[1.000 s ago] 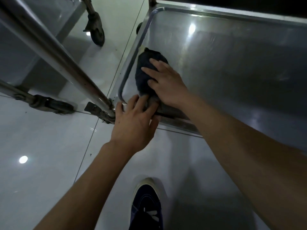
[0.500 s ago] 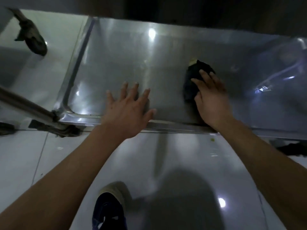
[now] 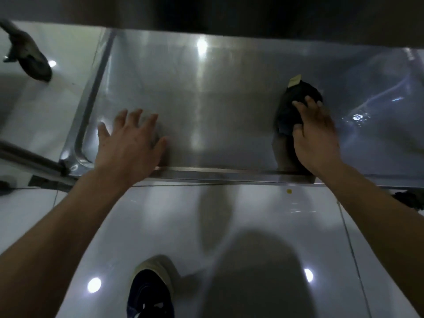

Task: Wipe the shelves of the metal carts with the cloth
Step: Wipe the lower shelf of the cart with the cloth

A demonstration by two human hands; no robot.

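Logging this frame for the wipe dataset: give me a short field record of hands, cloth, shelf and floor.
left hand: fingers spread, palm down at the shelf's near-left corner, holding nothing
right hand: flat on the cloth, fingers straight, pressing it down
cloth: dark, bunched, pale tag at its far end, right of shelf centre
shelf: bare steel tray with raised rim, glare spots
floor: glossy white tiles
shoe: dark, below the left arm

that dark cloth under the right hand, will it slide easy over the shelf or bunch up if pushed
The dark cloth looks soft and floppy: it lies crumpled in a lump, not flat. It will probably glide easily, since the metal shelf is smooth and glossy. It may bunch or roll at its edges, as the right hand presses only part of it with straight fingers.
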